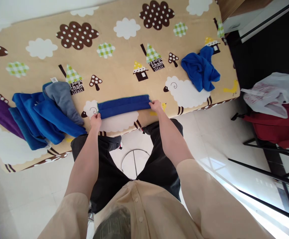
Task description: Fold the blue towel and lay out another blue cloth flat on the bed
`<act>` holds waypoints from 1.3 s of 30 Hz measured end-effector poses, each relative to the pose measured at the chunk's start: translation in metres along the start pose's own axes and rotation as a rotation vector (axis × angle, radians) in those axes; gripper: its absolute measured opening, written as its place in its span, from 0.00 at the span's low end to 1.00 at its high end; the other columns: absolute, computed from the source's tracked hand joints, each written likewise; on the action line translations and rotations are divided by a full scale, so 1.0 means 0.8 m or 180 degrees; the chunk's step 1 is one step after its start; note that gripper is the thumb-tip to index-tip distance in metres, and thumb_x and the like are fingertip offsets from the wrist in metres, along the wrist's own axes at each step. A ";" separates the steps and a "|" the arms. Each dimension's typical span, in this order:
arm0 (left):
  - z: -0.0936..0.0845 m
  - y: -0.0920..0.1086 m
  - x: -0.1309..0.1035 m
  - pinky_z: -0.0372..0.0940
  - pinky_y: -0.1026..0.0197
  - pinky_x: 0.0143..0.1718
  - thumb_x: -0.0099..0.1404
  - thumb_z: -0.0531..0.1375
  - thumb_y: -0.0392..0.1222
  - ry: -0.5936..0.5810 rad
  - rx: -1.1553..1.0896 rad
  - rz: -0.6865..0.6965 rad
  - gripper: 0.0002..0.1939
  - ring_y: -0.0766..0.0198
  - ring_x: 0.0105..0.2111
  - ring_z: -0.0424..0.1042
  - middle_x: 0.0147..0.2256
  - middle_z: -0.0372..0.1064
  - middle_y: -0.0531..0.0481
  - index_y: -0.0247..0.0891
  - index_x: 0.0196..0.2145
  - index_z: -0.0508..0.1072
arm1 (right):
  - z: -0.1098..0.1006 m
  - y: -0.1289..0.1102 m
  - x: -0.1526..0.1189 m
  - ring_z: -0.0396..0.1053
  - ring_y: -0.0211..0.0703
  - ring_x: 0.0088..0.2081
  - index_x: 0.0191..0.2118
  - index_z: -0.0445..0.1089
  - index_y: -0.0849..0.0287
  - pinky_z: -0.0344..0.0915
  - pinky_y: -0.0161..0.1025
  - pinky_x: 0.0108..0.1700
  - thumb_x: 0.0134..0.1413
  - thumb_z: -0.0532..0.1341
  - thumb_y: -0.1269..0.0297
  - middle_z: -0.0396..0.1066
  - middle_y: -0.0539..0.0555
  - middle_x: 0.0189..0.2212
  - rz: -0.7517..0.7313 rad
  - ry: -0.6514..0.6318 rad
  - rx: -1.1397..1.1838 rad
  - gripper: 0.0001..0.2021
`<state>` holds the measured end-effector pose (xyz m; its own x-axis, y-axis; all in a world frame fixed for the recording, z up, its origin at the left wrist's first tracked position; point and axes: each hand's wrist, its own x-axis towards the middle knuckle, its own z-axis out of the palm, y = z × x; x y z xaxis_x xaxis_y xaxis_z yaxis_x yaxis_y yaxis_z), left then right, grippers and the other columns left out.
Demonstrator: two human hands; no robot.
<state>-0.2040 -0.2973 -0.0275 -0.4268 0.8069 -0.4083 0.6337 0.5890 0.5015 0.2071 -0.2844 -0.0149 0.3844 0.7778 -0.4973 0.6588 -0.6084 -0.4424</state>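
Observation:
A dark blue cloth [124, 106], folded into a long flat strip, lies near the front edge of the patterned bed-like surface [85, 66]. Its left end is pinched by my left hand [96, 121], and its right end by my right hand [155, 105]. To the left, blue cloths [47, 116] overlap in a row with a grey-blue cloth [63, 99] and a purple cloth [4, 116]. A crumpled bright blue cloth [201, 69] sits apart at the right.
My legs in black trousers [161, 152] are against the front edge. On the right are a white plastic bag [276, 91], a red fabric item [278, 124] and a black metal rack [266, 177]. A wooden cabinet [244, 15] stands at the back right.

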 end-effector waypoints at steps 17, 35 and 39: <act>-0.001 0.001 0.001 0.68 0.51 0.54 0.67 0.57 0.47 0.0026 0.0158 -0.0008 0.17 0.48 0.48 0.76 0.45 0.78 0.39 0.35 0.47 0.76 | -0.017 -0.023 -0.022 0.72 0.59 0.55 0.50 0.77 0.61 0.68 0.54 0.58 0.57 0.66 0.59 0.73 0.66 0.53 0.0681 -0.0018 -0.0063 0.17; -0.006 0.006 -0.005 0.68 0.47 0.53 0.64 0.59 0.46 0.0114 0.0145 0.0070 0.12 0.45 0.47 0.75 0.42 0.77 0.38 0.38 0.41 0.76 | -0.005 -0.021 -0.014 0.72 0.66 0.52 0.48 0.77 0.66 0.68 0.62 0.56 0.48 0.66 0.68 0.74 0.71 0.48 0.0758 0.0257 0.0046 0.19; -0.012 0.016 -0.017 0.67 0.46 0.53 0.65 0.59 0.46 0.0138 0.0300 0.0194 0.11 0.45 0.47 0.75 0.42 0.78 0.39 0.38 0.39 0.76 | -0.005 -0.023 -0.017 0.72 0.64 0.53 0.48 0.77 0.64 0.68 0.60 0.56 0.49 0.65 0.68 0.74 0.69 0.49 0.0772 0.0198 -0.0055 0.18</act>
<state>-0.1963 -0.3002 -0.0083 -0.4118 0.8435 -0.3449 0.7164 0.5336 0.4496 0.1923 -0.2832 0.0024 0.5713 0.6179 -0.5402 0.5532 -0.7761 -0.3027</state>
